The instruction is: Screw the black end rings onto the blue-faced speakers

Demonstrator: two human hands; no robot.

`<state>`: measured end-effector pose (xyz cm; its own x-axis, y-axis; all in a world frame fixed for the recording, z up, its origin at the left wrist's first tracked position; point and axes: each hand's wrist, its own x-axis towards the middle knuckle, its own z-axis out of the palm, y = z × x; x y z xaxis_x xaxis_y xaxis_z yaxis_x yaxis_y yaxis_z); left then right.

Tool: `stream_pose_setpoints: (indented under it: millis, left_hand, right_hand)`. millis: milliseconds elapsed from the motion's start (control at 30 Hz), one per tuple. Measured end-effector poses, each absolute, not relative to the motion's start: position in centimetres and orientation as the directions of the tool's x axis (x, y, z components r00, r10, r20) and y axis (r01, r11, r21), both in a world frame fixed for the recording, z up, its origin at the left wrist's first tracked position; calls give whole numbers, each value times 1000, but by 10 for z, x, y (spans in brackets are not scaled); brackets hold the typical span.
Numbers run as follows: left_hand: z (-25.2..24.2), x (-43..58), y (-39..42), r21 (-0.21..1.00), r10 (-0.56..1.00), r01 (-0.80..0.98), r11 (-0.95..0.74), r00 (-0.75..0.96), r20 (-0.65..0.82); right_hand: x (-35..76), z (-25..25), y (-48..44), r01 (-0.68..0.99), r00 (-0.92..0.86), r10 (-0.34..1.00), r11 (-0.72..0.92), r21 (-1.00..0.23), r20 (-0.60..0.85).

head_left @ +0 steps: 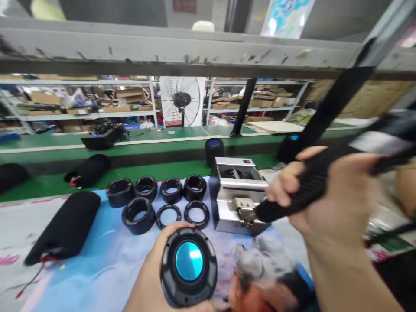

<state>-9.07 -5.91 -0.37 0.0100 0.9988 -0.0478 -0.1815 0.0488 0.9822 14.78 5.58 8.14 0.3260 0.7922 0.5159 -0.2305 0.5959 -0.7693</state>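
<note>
My left hand (147, 277) is wrapped around a black cylindrical speaker (169, 289), whose round end with a shiny blue disc faces up. Blurred by motion, my right hand (328, 195) grips a black power screwdriver (305, 186) slanting down to the left. Its tip meets the pickup block on the front of a silver screw feeder (224, 214); the bit itself is hard to make out. Several black rings (139, 215), some thick and some thin, lie on the mat behind the speaker.
Black fabric-covered speaker bodies (69, 227) lie at left, one with red wires. Another blue-ended speaker (214, 151) stands behind the feeder. A grey beam (130, 45) crosses above the bench. Beyond the green conveyor (182, 134) stand a fan (182, 100) and loaded shelves.
</note>
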Motion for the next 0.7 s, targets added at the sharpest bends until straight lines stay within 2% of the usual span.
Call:
stream_pose_setpoints:
  millis: [100,267,500,600,700]
  left_hand:
    - [-2,-75,-38,993,999,-112,28,48,-23]
    - [3,-59,-10,994,997,-104,44,63,-37]
    - [6,-57,-24,996,992,-80,37,124,-27]
    - [7,-56,-34,999,991,-45,4,137,2]
    - [11,-54,-37,996,985,-19,85,151,-81]
  right_hand:
    - [138,75,68,-228,264,816,570,-789,514]
    - [138,60,74,-228,184,846,531,-816,500]
    - [136,56,74,-250,141,872,490,-835,470]
    - [139,60,67,-271,106,893,450,-851,438]
    - [140,83,52,-306,80,881,467,-829,467]
